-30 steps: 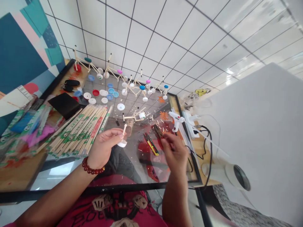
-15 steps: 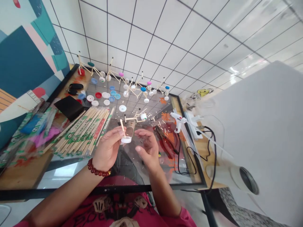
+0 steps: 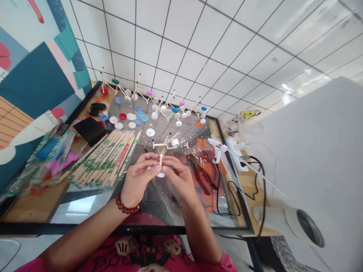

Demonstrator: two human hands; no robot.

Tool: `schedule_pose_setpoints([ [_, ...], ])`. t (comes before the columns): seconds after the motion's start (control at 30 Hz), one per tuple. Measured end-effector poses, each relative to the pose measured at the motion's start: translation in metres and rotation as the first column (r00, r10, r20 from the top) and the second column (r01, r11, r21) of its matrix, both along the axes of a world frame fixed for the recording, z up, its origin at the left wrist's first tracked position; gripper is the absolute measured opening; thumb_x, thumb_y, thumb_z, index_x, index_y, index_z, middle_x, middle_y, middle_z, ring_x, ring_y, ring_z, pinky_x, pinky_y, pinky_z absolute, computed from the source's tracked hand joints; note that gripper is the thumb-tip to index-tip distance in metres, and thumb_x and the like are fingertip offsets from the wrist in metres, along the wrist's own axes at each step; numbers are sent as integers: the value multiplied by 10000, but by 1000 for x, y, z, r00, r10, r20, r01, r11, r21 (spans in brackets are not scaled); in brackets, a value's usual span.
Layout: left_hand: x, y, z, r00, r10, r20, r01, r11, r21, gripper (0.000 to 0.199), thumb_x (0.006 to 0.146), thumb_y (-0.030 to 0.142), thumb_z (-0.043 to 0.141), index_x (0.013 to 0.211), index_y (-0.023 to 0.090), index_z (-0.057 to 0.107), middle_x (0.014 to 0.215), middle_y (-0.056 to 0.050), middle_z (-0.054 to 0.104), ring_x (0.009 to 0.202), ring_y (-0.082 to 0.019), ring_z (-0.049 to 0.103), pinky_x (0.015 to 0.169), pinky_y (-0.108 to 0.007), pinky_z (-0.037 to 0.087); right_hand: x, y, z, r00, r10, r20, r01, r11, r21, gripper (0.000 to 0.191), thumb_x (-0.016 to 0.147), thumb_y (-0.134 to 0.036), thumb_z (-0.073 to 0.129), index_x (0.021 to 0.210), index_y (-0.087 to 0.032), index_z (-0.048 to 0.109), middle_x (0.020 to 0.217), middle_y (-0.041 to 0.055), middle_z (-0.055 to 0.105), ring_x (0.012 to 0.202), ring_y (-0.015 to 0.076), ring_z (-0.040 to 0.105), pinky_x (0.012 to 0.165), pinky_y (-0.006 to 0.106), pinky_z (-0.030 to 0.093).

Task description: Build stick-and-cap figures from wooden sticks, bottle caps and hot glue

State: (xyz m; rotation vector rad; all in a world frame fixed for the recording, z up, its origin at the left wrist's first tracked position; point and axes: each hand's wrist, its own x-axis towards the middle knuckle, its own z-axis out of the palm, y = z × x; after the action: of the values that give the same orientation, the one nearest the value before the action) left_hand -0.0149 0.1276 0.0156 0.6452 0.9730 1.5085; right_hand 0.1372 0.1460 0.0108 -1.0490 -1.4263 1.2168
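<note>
My left hand (image 3: 138, 182) and my right hand (image 3: 181, 181) meet over the near middle of the table. Both are closed, fingertips pinching a short wooden stick (image 3: 161, 160) from either side. The stick stands upright on a white bottle cap (image 3: 160, 175), which shows just below my thumbs and is mostly covered by them. Just beyond my fingers lies a small stick frame (image 3: 162, 145) with a white cap at one end. A loose white cap (image 3: 150, 132) rests farther back.
Wrapped chopsticks (image 3: 104, 160) lie in a heap on the left. Red-handled pliers (image 3: 202, 174) and a white glue gun (image 3: 217, 148) with its cord are at right. Several stick-and-cap models (image 3: 167, 113) line the back, near coloured caps (image 3: 138, 114). Stick scraps litter the tabletop.
My right hand has come in from being open and apart, and now pinches the stick with my left. The stick and cap have moved slightly right. The view has shifted a little.
</note>
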Motion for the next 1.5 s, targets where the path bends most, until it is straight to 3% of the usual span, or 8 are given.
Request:
schedule_pose_setpoints([
  [0.23,-4,-1,1,994,-40,-103,43,999,28,89,743,401,963,750,350,891,1144,-95,742,1202,-342,663,945,-438,622,6,8,2,990,109,-90,-117,989,-94,76,885,-388,866,914,-326,898,1117,41,810,1088,238,743,1013,396,569],
  [0.6,-11,8,-4,989,-132,-70,131,991,-13,137,694,337,984,748,260,883,1178,-96,730,1084,-242,690,850,-320,596,7,12,9,988,151,-7,-151,981,-121,130,847,-410,877,787,-299,845,1094,41,794,1039,237,735,949,385,576],
  [0.7,-9,12,-2,997,-81,9,82,994,-72,194,640,365,1016,698,255,867,1064,-70,738,935,-194,678,735,-285,558,8,9,10,996,91,-11,-91,990,-112,177,873,-470,846,937,-305,842,1140,42,802,1123,253,731,1053,421,556],
  [0.83,-7,15,-2,995,37,91,-24,989,-144,279,566,448,1053,694,289,863,847,-31,735,763,-167,626,647,-295,504,4,-2,2,998,-68,5,69,991,-111,501,757,-488,939,1175,-300,737,1201,46,786,1087,249,725,1027,424,575],
  [0.93,-8,15,-5,995,50,90,-35,986,-161,306,551,485,1063,695,307,860,803,-30,764,728,-183,636,660,-323,518,-7,-12,-7,983,-166,77,168,986,-21,564,705,-451,977,1157,-288,681,1128,45,763,1024,249,712,971,422,583],
  [1.13,-11,14,-11,991,5,131,26,973,-230,346,585,501,1057,772,280,867,763,-51,776,740,-228,697,736,-378,560,-22,-13,-13,927,-340,157,306,929,207,486,753,-378,942,1119,-318,627,1021,42,718,916,259,681,849,427,580],
  [1.3,-9,14,-13,990,-21,136,55,968,-246,310,604,473,1045,767,291,855,764,-40,776,725,-227,694,681,-365,559,-17,-10,-13,930,-324,173,285,934,214,358,786,-357,920,1039,-360,666,1011,49,743,936,299,679,902,482,577],
  [1.5,-3,13,-8,988,9,152,29,969,-245,293,607,451,1044,743,278,850,779,-44,780,707,-206,688,645,-340,563,-13,-12,-20,972,-236,-10,236,969,79,344,823,-414,915,1096,-356,712,1105,62,781,1050,296,715,1017,485,586],
])
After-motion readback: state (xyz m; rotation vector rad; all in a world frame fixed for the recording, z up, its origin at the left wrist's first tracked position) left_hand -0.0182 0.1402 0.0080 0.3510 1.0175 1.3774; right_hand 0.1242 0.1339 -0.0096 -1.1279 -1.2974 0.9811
